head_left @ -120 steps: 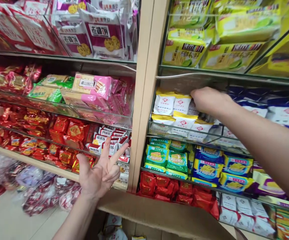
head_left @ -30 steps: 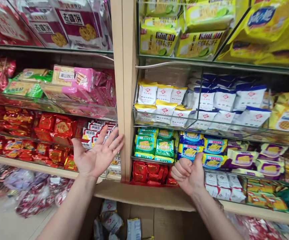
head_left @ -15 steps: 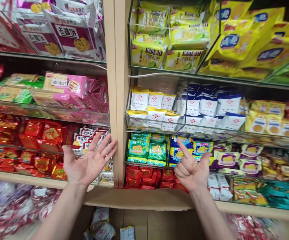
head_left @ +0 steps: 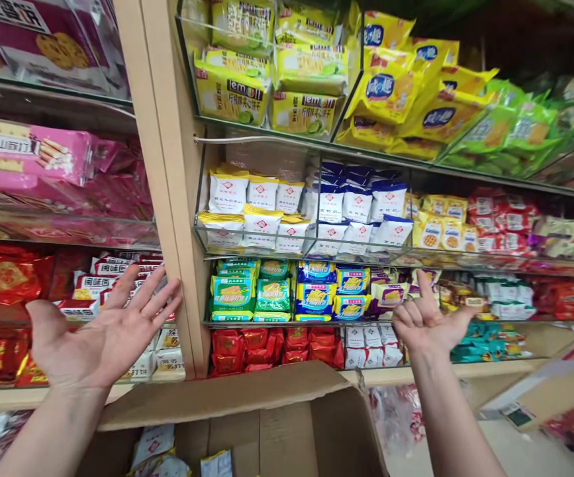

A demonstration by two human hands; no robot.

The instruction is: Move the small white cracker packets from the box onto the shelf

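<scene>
My left hand (head_left: pixel 102 331) is raised palm up with its fingers spread, holding nothing, before the left shelves and their white-and-red snack packs (head_left: pixel 98 286). On the right, my right hand (head_left: pixel 430 321) points upward with its index finger and thumb out and the other fingers curled; nothing shows in it. Behind it sit purple-and-cream packs (head_left: pixel 388 295). Between and below my hands stands an open cardboard box (head_left: pixel 341 430), a few white-and-yellow packets (head_left: pixel 155 444) lying inside. White packets with yellow tops (head_left: pixel 261 225) and with blue tops (head_left: pixel 359 202) fill the middle shelf bins.
A wooden upright (head_left: pixel 167 165) divides the shelving. Glass-fronted bins above hold yellow lemon biscuit packs (head_left: pixel 234 93). Green packs (head_left: pixel 232 295) and red packs (head_left: pixel 227 350) fill lower rows. Bagged goods (head_left: pixel 400 414) lie beneath the right shelf.
The view has swung to the right, so the shelves sit further left and more of the box shows. My hands have spread further apart, keeping much the same poses.
</scene>
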